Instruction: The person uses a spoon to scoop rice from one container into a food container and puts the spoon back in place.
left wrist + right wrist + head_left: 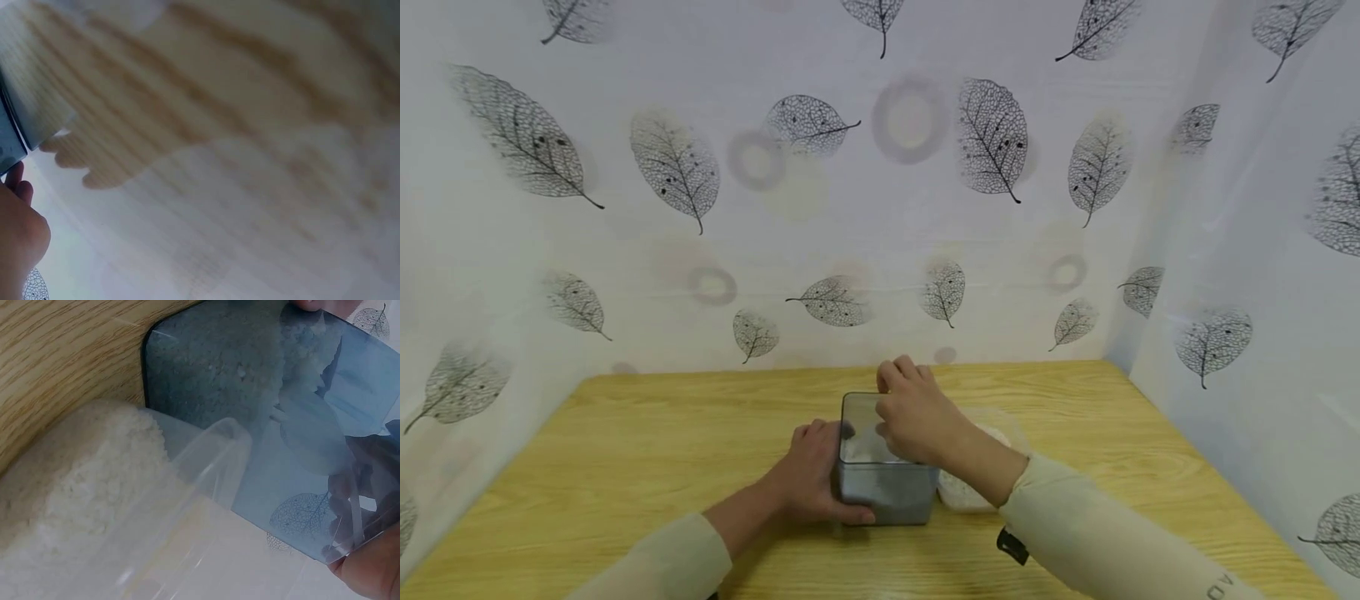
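A grey see-through storage box (887, 492) stands on the table in the head view. My left hand (811, 475) grips its left side, thumb along the lower front. The right hand (917, 412) reaches over the top, fingers bent at the far right part of the rim and hiding it. In the right wrist view, pale rice-like grains (212, 369) show through the box wall, and the right thumb (375, 569) presses its edge. Part of the left hand (22, 231) appears beside the box (9, 137) in the left wrist view, which is mostly blurred.
Right of the box, partly under my right forearm, sits a clear plastic container (231, 440) of white rice-like grains (106, 494). The wooden table (647, 450) is enclosed by a leaf-patterned curtain (880, 225) at the back and both sides. A black strap (1012, 546) shows by the right sleeve.
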A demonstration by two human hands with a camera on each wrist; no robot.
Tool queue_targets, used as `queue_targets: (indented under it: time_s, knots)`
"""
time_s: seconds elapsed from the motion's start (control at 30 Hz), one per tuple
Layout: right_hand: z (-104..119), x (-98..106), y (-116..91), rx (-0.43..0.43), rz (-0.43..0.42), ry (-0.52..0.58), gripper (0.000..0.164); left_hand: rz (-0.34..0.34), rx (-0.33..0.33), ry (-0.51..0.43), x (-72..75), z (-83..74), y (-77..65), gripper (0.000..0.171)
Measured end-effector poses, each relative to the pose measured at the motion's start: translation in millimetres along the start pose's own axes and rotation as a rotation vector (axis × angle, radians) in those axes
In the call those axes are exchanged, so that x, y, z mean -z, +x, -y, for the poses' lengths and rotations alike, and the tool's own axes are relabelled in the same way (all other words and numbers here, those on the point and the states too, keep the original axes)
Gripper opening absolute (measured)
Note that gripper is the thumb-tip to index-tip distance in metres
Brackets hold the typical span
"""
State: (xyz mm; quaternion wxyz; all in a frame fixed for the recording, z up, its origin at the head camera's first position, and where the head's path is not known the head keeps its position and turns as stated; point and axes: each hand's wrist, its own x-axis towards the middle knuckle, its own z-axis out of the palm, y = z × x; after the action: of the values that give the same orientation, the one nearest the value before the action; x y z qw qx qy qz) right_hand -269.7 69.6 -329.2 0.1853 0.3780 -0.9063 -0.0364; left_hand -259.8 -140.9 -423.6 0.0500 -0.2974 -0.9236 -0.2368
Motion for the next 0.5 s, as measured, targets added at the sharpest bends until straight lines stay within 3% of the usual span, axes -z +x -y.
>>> queue_targets:
  time_s: [0.5]
  knots:
    - [-2.5,-1.6,-0.3,0.022,-0.008,0.055,0.027,0.002,-0.001,0.015,0.7,-0.3,0.1,0.104]
